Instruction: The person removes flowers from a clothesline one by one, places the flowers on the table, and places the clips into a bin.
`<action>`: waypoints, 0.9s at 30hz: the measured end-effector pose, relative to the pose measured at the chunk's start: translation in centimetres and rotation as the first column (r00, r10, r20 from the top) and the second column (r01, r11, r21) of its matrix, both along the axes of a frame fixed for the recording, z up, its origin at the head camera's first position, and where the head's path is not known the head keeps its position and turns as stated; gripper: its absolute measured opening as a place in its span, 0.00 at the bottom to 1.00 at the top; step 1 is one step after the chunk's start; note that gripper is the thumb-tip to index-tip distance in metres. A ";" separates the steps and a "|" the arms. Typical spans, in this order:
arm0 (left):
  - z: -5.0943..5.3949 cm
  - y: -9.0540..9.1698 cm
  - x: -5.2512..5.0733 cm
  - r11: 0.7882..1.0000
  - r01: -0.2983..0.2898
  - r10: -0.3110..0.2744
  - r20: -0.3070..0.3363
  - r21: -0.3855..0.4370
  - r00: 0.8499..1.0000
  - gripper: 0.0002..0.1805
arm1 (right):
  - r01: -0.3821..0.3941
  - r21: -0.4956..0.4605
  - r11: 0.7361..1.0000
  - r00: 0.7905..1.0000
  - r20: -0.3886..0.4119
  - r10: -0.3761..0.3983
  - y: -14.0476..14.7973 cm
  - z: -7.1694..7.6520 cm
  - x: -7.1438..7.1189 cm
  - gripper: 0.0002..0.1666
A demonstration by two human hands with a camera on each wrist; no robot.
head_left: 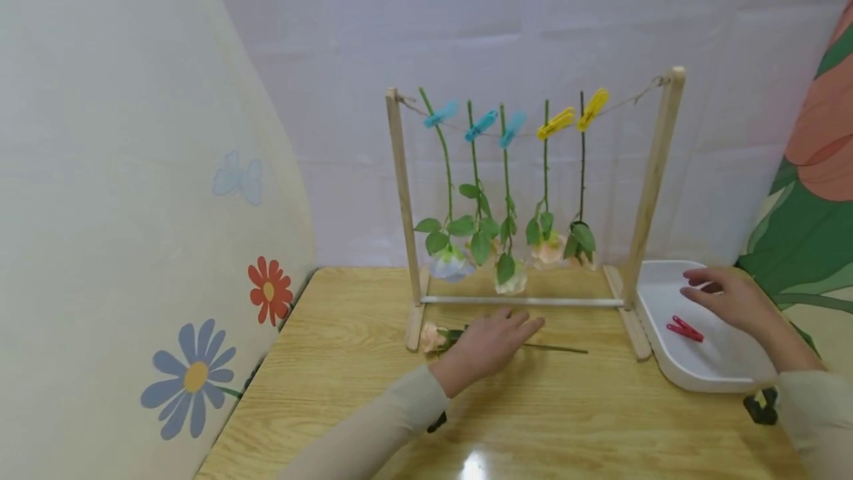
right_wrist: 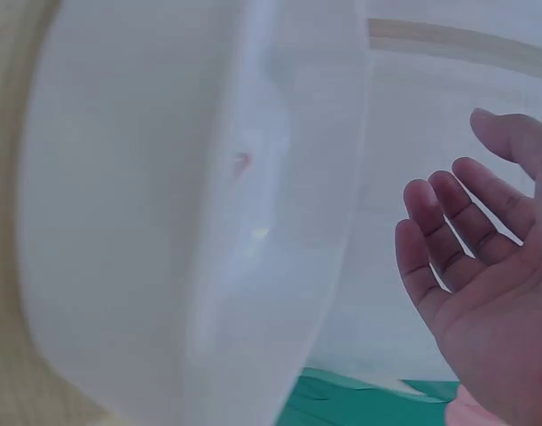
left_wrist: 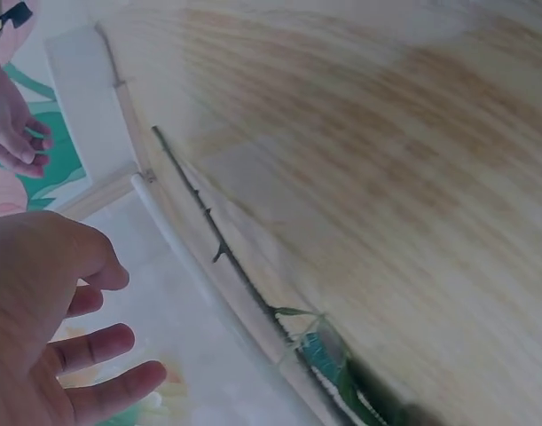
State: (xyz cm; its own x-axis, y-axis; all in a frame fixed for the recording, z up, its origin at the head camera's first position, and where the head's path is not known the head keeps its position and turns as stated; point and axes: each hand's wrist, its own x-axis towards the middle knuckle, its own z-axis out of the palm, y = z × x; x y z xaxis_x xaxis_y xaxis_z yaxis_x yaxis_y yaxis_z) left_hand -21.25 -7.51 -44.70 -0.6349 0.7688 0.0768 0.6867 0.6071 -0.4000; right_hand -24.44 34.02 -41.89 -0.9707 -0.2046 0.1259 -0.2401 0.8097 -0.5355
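Note:
My left hand [head_left: 489, 345] hovers, fingers spread and holding nothing, over an artificial rose lying on the table. Its peach bloom [head_left: 433, 337] shows left of the hand, and its thorny dark stem [left_wrist: 200, 204] runs beside the rack's white bar. Above the white bin [head_left: 716, 372] is my right hand [head_left: 733, 302], fingers loosely bent and nothing between them. A red clothespin [head_left: 685, 329] lies in that bin. Several roses hang upside down from the string, clipped by blue clothespins [head_left: 481, 125] and yellow clothespins [head_left: 592, 110].
A wooden rack [head_left: 645, 206] with a string across its top stands at the back of the table [head_left: 566, 421]. Its feet reach forward on both sides, the right one beside the bin. A flower-painted panel [head_left: 133, 169] borders the left, and a pale cloth hangs behind.

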 end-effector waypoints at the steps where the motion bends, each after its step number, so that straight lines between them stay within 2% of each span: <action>1: 0.2 0.0 0.0 1.000 0.003 -0.003 -0.002 0.013 1.000 0.33 | -0.001 -0.002 1.000 1.000 -0.007 0.001 -0.1 0.3 0.0 0.28; 5: 1.0 0.2 -0.2 0.998 0.014 -0.014 -0.004 0.063 1.000 0.31 | -0.001 -0.019 1.000 0.999 -0.035 0.000 -0.6 1.6 -0.1 0.27; 7: 1.4 0.3 -0.3 0.996 0.032 -0.030 -0.028 0.081 0.999 0.30 | 0.000 -0.027 1.000 0.999 -0.050 -0.001 -0.8 2.3 -0.1 0.26; 10: 1.9 0.3 -0.5 0.993 0.071 -0.062 -0.104 0.089 0.993 0.28 | -0.003 -0.043 0.999 0.998 -0.057 0.001 -1.2 3.3 -0.3 0.27; 14: 2.7 0.4 -0.9 0.990 0.090 -0.073 -0.158 0.106 0.985 0.28 | 0.006 -0.070 0.998 0.997 -0.078 -0.012 -1.8 4.7 -0.4 0.28; 20: 4.9 1.1 -1.3 0.966 0.099 -0.067 -0.138 0.240 0.988 0.25 | 0.024 -0.122 0.992 0.994 -0.102 -0.036 -2.7 7.1 -0.3 0.28; 27: 7.8 1.8 -2.2 0.940 0.095 -0.053 -0.132 0.328 0.990 0.27 | 0.071 -0.170 0.983 0.993 -0.079 -0.085 -3.9 10.0 -0.2 0.33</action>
